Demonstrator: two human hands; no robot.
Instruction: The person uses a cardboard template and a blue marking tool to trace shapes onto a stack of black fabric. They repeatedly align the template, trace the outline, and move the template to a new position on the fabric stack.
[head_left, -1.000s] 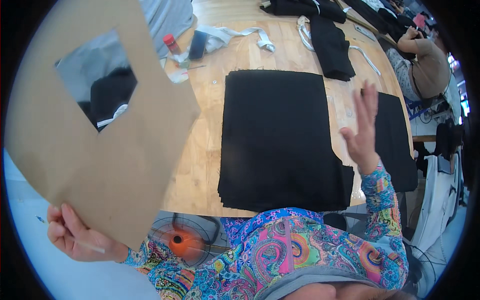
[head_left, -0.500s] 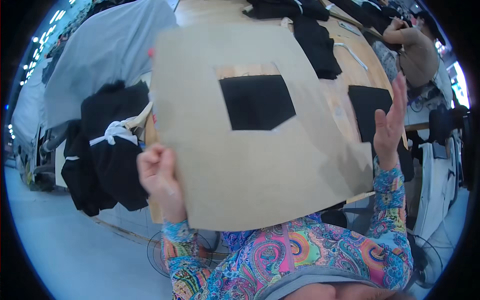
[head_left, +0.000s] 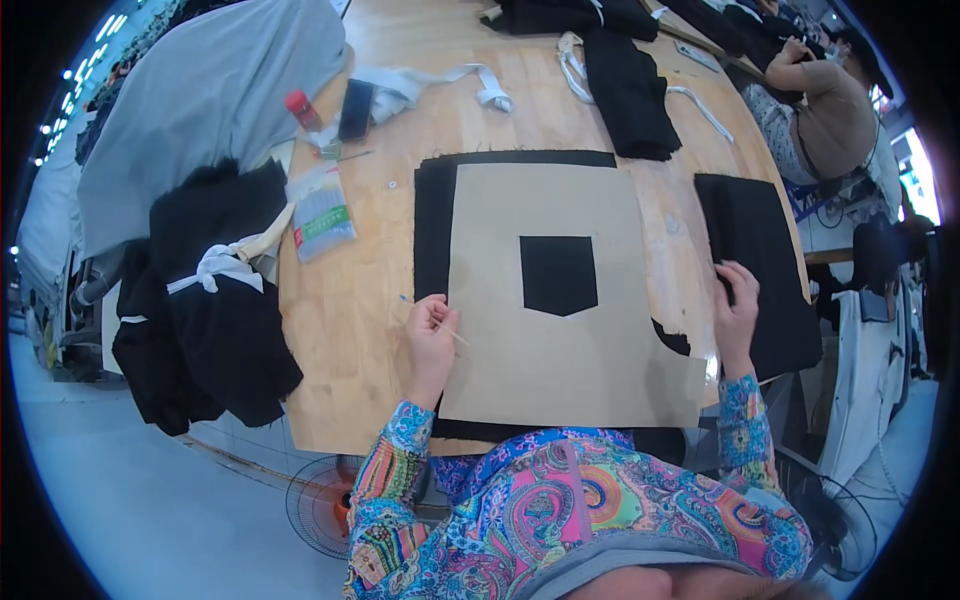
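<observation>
A beige card template (head_left: 570, 370) with a pocket-shaped cutout lies on a black cloth panel (head_left: 433, 235). The black cloth shows through the cutout and past the card's left and top edges. My left hand (head_left: 432, 335) is closed on a thin, pale pen-like stick with a blue tip (head_left: 406, 299), over the card's left edge. Beside the card's right edge, my right hand (head_left: 737, 308) has loosely bent fingers, the thumb apart. Its fingertips are at the left edge of another black cloth piece (head_left: 760, 260); whether they press on it is unclear.
On the wooden table (head_left: 350, 360) are a plastic packet (head_left: 322, 215), a red-capped container (head_left: 303, 110), a dark phone-like object (head_left: 355, 110) and white cloth strips (head_left: 400, 88). Tied black cloth bundles (head_left: 225, 330) stand left. A fan (head_left: 320, 505) is below; a person (head_left: 835, 110) sits far right.
The card template has come down from a raised position onto the black cloth. My left hand moved right, onto its left edge; my right hand lowered to the other black cloth's edge.
</observation>
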